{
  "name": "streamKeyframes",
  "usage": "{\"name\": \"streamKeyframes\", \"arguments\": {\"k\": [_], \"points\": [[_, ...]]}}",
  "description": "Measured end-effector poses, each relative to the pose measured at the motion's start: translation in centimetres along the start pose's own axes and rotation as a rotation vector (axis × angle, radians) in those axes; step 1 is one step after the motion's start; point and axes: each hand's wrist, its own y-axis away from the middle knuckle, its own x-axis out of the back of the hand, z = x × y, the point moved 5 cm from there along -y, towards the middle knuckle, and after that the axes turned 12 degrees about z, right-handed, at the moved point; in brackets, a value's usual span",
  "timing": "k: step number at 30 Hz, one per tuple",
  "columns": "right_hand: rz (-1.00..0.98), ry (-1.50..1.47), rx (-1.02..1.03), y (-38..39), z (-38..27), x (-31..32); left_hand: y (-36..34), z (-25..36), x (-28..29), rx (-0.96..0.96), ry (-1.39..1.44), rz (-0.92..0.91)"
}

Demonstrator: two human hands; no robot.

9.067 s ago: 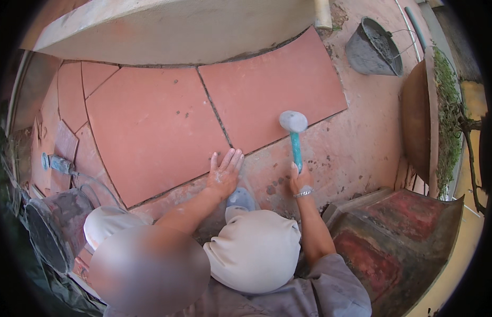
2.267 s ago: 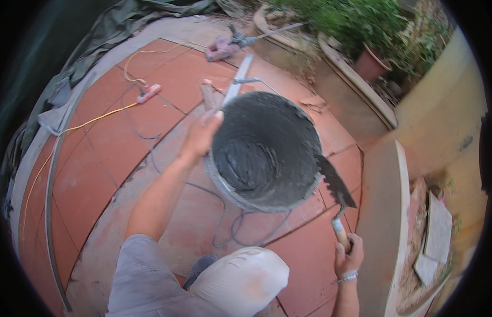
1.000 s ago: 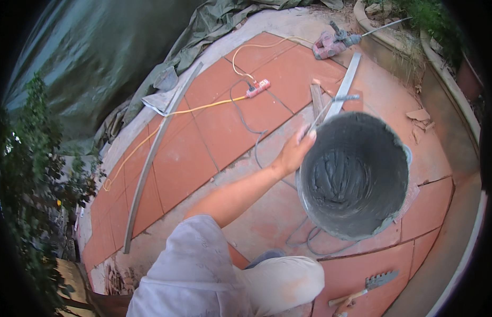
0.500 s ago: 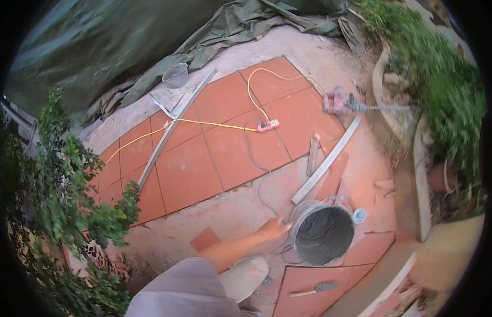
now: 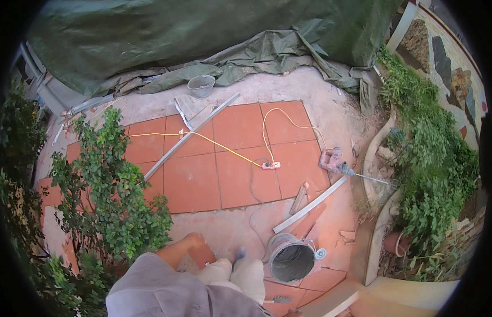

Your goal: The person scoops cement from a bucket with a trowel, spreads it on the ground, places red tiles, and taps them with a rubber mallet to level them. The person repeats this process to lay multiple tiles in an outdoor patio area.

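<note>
My left hand (image 5: 195, 240) hangs beside a small red tile piece (image 5: 203, 255), in front of my left knee. Blur and its angle hide the fingers. At the bottom edge a sliver of skin, seemingly my right hand (image 5: 295, 313), shows near a trowel (image 5: 281, 299) with a grey blade; its fingers are out of sight. A bucket (image 5: 272, 253) with wet grey mortar (image 5: 292, 262) inside stands right of my legs. A small round bluish-white object (image 5: 320, 253) lies against its right side.
Red floor tiles (image 5: 190, 182) spread ahead, crossed by a long metal bar (image 5: 195, 132) and a yellow cord joined to a socket block (image 5: 271, 165). A pink-grey drill (image 5: 333, 160), a pale straight bar (image 5: 310, 205), a grey basin (image 5: 201, 86), a leafy shrub (image 5: 111, 182) and a curved kerb (image 5: 370, 153) surround the area.
My left hand has moved from the bucket's left rim back leftward to near the small tile piece. The view has shifted, showing more of the green tarp and my legs.
</note>
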Motion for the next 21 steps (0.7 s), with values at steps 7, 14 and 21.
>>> {"name": "streamKeyframes", "arguments": {"k": [7, 14, 21], "points": [[-0.145, 0.413, 0.251, -7.0, -6.6, 1.4, -0.4, 9.8, 15.4, -0.335, 0.342, 0.213], [-0.013, 1.16, 1.037, -19.3, -25.2, 5.3, -4.7, 5.9, 26.2, -0.081, 0.56, 0.213], [0.106, -0.465, 0.322, -23.8, -52.6, 18.5, -11.7, -6.5, 28.0, 0.265, 0.509, 0.234]]}}
